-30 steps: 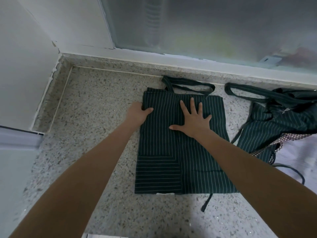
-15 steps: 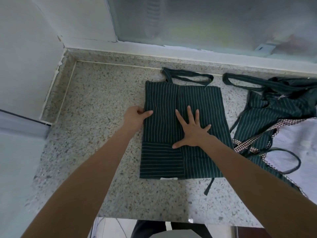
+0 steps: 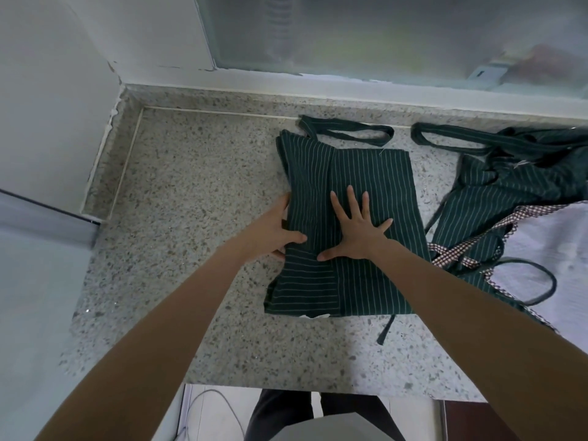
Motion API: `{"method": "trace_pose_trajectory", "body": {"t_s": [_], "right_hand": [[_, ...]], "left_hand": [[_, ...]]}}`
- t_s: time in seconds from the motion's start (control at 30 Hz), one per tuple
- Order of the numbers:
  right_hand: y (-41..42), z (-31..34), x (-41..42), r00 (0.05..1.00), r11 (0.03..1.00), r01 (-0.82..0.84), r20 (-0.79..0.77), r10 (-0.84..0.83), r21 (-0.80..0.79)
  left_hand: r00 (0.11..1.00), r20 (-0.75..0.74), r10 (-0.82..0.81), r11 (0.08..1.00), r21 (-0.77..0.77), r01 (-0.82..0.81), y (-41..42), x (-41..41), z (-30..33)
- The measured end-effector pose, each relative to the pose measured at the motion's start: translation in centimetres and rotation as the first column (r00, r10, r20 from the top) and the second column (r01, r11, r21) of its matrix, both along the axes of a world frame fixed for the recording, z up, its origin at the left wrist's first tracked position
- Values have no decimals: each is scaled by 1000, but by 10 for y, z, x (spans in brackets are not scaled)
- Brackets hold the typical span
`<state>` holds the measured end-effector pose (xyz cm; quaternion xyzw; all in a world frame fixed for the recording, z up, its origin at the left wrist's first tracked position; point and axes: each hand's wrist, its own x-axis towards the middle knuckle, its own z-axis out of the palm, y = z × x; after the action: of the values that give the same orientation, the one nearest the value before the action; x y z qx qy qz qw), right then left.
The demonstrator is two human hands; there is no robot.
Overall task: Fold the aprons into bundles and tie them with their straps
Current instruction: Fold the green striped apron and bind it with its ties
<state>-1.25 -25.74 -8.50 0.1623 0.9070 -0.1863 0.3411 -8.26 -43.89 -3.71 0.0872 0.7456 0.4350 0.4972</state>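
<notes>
A dark green pinstriped apron lies folded lengthwise on the speckled stone counter. Its neck loop sticks out at the far end and a strap end hangs out at the near end. My right hand presses flat on the apron's middle, fingers spread. My left hand grips the apron's left edge, thumb on top, and that edge is lifted and rolled inward.
To the right lies a heap of more aprons: a crumpled green striped one and a pale one with checked trim and a dark strap loop. A wall and frosted window bound the counter behind and at left. The counter's front edge is near my legs.
Both hands slid toward me along the apron. My left hand has pulled the left edge up and inward, so the fold there now bulges.
</notes>
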Motion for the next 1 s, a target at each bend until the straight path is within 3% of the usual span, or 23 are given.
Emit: {"method": "trace_pose_trajectory", "body": {"t_s": [0.07,0.1,0.17,0.2,0.27,0.37,0.5,0.6,0.67,0.73,0.8,0.87,0.93,1.0], "right_hand": [[4,3,2,988,982,124,-79,-136,-141],[8,8,4,948,917,256,-107,-300,-306],[20,26,8,733,553,494,-20,-680,-671],[27,37,11,636,370,537,76,-768,-758],[42,55,21,601,204,547,211,-771,-812],[61,73,33,618,118,549,307,-723,-828],[78,74,36,559,132,562,258,-788,-816],[90,60,43,457,169,576,143,-878,-800],[97,50,47,425,211,607,89,-901,-766],[102,38,51,420,284,655,25,-907,-700],[103,28,54,448,358,686,-21,-894,-633],[105,21,58,492,423,687,-50,-869,-590],[106,15,61,514,458,676,-75,-854,-577],[107,12,61,499,455,675,-94,-861,-581]], "left_hand": [[1000,0,30,998,50,-30,12,3,8],[999,-5,49,996,72,-48,20,6,12],[996,-26,84,990,114,-81,39,11,19],[995,-41,96,988,124,-90,50,14,23],[993,-72,97,988,131,-87,73,19,27],[990,-142,8,989,148,13,112,31,27],[979,-93,-182,966,170,196,145,45,20],[981,-25,-194,956,218,195,150,53,13],[974,-191,-123,976,156,154,146,55,6],[881,-469,-63,993,60,103,141,54,-6],[778,-618,-115,992,-29,124,134,50,-15],[668,-671,-320,945,-181,271,132,48,-23],[522,-640,-564,822,-371,433,132,50,-29],[391,-610,-689,713,-477,513,134,51,-34]]}}
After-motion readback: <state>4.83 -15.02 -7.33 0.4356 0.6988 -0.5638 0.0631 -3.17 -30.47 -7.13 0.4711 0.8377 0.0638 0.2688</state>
